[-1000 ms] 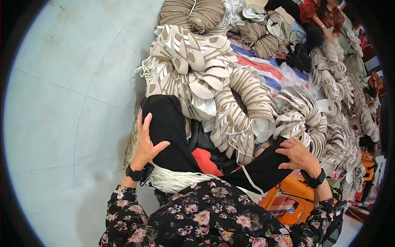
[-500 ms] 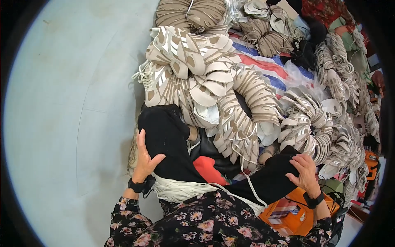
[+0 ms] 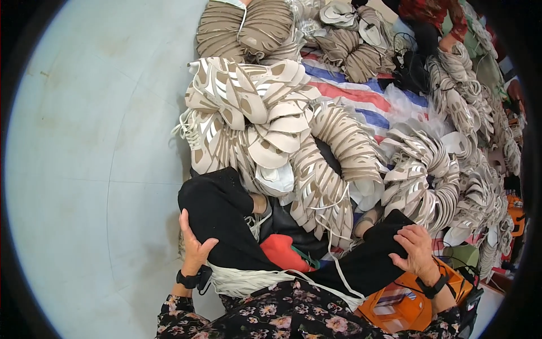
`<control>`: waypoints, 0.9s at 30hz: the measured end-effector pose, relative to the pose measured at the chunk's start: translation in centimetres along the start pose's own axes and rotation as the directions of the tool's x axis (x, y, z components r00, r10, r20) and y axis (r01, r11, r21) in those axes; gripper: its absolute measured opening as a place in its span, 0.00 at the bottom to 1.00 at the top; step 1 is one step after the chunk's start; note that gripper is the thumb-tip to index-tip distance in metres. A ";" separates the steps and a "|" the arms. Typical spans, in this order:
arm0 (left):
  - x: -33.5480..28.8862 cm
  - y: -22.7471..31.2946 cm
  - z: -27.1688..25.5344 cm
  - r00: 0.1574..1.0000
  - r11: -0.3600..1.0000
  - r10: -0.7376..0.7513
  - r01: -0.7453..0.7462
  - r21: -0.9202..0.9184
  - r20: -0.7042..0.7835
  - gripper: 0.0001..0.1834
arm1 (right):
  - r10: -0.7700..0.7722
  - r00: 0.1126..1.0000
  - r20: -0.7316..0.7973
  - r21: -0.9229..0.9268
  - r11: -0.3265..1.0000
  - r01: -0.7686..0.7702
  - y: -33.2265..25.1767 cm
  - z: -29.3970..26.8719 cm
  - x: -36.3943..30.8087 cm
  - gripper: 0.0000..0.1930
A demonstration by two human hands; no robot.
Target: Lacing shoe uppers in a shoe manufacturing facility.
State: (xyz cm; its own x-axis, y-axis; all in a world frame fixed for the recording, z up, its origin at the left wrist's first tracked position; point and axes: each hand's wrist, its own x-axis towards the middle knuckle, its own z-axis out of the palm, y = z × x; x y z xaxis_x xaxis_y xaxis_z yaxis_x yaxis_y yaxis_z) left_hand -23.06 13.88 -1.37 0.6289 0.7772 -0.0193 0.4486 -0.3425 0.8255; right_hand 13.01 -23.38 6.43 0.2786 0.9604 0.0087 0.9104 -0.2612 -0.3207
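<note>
My left hand [image 3: 195, 244] rests against the outer side of my left knee, thumb spread away from the fingers and nothing in it. On top of my right knee lies my right hand [image 3: 415, 248], fingers slightly bent, thumb apart, also without anything. Across my lap stretches a bundle of white shoelaces [image 3: 243, 279]; one loose lace [image 3: 339, 265] runs up over my right thigh toward the shoe pieces. Beyond my knees are beige shoe uppers with white stripes [image 3: 231, 93], stacked in a heap, and a curved row of uppers [image 3: 350, 147] beside it.
An orange basket [image 3: 420, 316] stands by my right thigh. More uppers form a ring [image 3: 423, 175] at the right and a tied bundle [image 3: 245, 28] at the far side. A striped sheet [image 3: 361, 97] lies beneath. Another person's red patterned sleeve [image 3: 423, 11] shows at the far right.
The view has tilted, so the heaps and my knees sit lower in the picture. Both my hands stay on my knees. The other person's hand has come into view at the far right.
</note>
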 end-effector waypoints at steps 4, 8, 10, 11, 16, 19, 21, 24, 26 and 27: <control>0.2 1.0 0.1 1.000 0.999 0.012 -0.013 0.047 0.010 0.56 | 0.007 1.000 -0.009 0.012 1.000 -0.007 0.1 0.0 -0.2 0.21; 0.3 2.0 0.2 1.000 1.000 -0.013 0.013 0.021 0.004 0.53 | 0.013 1.000 -0.007 0.020 1.000 -0.013 0.1 0.0 -0.2 0.21; 0.3 2.3 0.2 1.000 0.999 -0.021 0.021 0.042 0.000 0.53 | 0.010 1.000 -0.002 0.028 1.000 -0.010 0.2 0.0 -0.1 0.20; 0.3 2.4 0.2 1.000 0.998 -0.021 0.020 0.052 0.008 0.53 | 0.015 1.000 -0.002 0.033 0.999 -0.015 0.2 0.0 0.0 0.20; 0.4 2.3 0.0 1.000 0.996 -0.009 0.007 0.094 0.017 0.53 | 0.019 1.000 0.015 0.050 0.999 -0.020 0.2 0.2 0.5 0.20; 0.3 1.9 -0.1 1.000 0.997 0.019 -0.019 0.078 -0.006 0.51 | 0.023 1.000 0.006 0.049 0.999 -0.023 0.2 0.2 0.8 0.20; 0.1 1.6 -0.3 1.000 0.997 -0.006 0.007 0.071 -0.012 0.52 | 0.025 0.999 0.035 0.041 0.999 -0.026 0.3 0.1 0.9 0.20; 0.0 1.2 -0.3 1.000 0.999 -0.027 0.028 0.046 -0.006 0.51 | 0.027 0.999 0.040 0.012 1.000 -0.027 0.4 0.2 1.0 0.19; 0.0 1.0 -0.3 0.998 0.999 0.030 -0.028 0.042 -0.047 0.51 | 0.037 0.998 0.047 0.020 0.999 -0.038 0.4 0.3 0.9 0.18; 0.1 0.9 -0.3 0.998 0.997 0.058 -0.055 0.060 -0.040 0.50 | 0.026 0.999 0.037 0.028 0.999 -0.027 0.4 0.4 0.8 0.18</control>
State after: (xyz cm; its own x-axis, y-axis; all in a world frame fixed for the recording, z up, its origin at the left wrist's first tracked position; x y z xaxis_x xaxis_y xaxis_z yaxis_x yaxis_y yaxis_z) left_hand -22.83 13.80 -0.43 0.6279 0.7766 0.0511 0.4502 -0.4160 0.7901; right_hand 13.44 -22.69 5.99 0.2913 0.9560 -0.0344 0.8936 -0.2847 -0.3469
